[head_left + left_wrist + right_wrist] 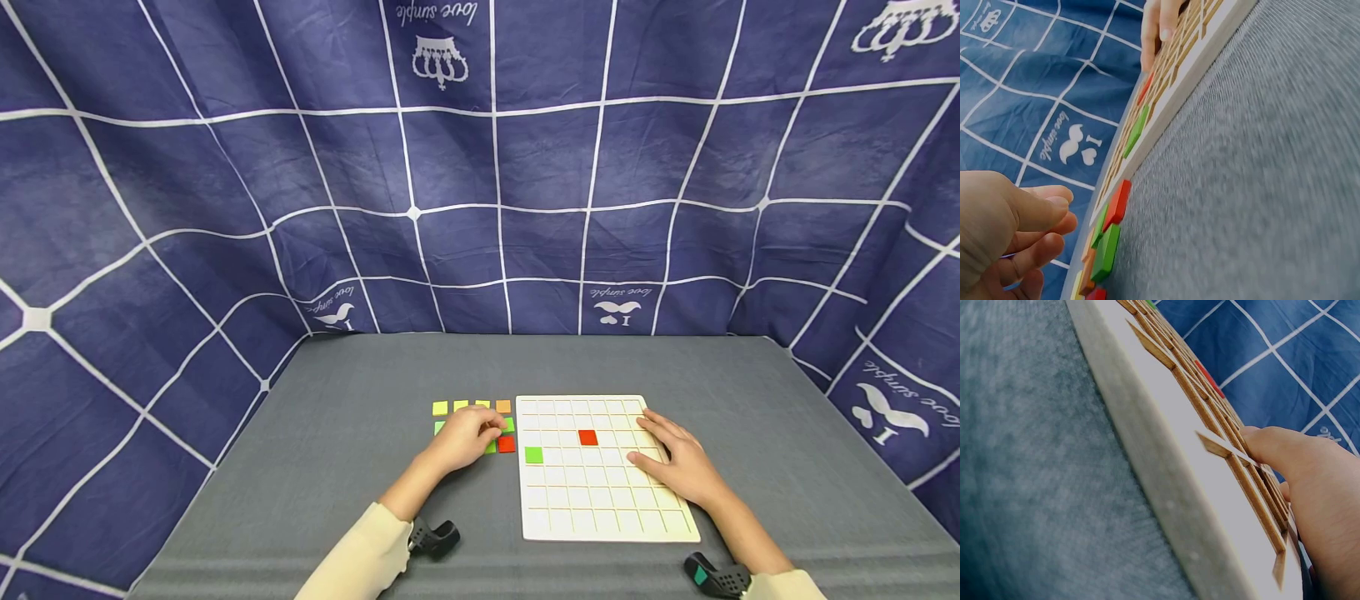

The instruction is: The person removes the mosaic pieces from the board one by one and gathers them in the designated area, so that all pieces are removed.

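Note:
A pale square board (610,535) with a grid of raised lines lies on the table. One red tile (588,437) and one green tile (534,456) sit in its cells. Beside its left edge are rows of small square tiles, among them a red tile (507,445) and an orange tile (503,407). Over these tiles hovers my left hand (467,437), fingers loosely bent and thumb near the index finger; no tile shows between them in the left wrist view. My right hand (682,467) rests on the board's right edge, thumb (1266,445) on the grid.
The grey cloth-covered table (360,392) reaches back to a blue curtain (540,167) with white lines. Dark wrist straps show at the left wrist (433,539) and the right wrist (717,577). Yellow tiles (440,408) stand in the row farthest back.

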### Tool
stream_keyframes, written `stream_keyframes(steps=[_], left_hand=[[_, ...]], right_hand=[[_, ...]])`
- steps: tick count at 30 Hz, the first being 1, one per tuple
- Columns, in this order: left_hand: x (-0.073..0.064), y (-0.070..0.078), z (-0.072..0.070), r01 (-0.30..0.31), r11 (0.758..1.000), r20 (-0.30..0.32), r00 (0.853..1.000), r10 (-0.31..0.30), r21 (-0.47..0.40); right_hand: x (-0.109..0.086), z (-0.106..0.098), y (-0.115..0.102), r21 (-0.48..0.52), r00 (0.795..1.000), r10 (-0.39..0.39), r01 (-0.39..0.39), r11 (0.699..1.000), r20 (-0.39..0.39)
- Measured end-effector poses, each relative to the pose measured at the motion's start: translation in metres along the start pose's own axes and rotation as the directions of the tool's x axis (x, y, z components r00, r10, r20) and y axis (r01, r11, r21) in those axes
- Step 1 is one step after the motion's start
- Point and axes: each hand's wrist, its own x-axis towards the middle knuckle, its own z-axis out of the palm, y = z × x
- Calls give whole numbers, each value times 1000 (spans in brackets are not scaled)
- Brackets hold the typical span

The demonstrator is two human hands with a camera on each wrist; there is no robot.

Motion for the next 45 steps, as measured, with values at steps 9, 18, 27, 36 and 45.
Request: stream_keyframes(steps=[9,18,27,36,45], left_hand=[[5,9,4,25,1000,28,999,-25,-5],[10,16,9,24,1000,23,999,-24,13],[15,19,12,-18,999,11,1000,19,-36],[22,23,17,-27,998,43,999,29,-55],[31,31,23,-60,994,78,995,67,-87]], right_hand=[[1,-1,-3,6,1000,4,-4,1000,8],[0,-2,-3,4,1000,1,-1,1000,9],[1,-1,-1,5,1000,12,-12,1000,10],[0,0,1,6,1000,10,-10,1000,7],[0,1,2,1,1000,-1,1,1000,-2]])
